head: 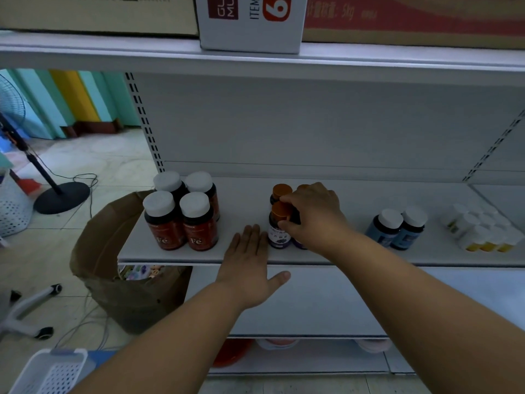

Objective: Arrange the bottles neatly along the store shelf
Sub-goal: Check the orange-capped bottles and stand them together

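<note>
Hands (311, 214) on round orange-capped bottles (279, 226)

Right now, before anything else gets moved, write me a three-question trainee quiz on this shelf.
1. True or false: the left hand grips a bottle.
2. How many red-label bottles with white caps stand at the shelf's left end?
3. Multiple choice: the right hand's fingers close on A) a blue-label bottle, B) an orange-capped bottle, C) the white box above.

Key
1. False: it lies flat on the shelf edge, fingers straight, beside the orange-capped bottle.
2. Four, grouped two by two.
3. B, at the cap.
</note>
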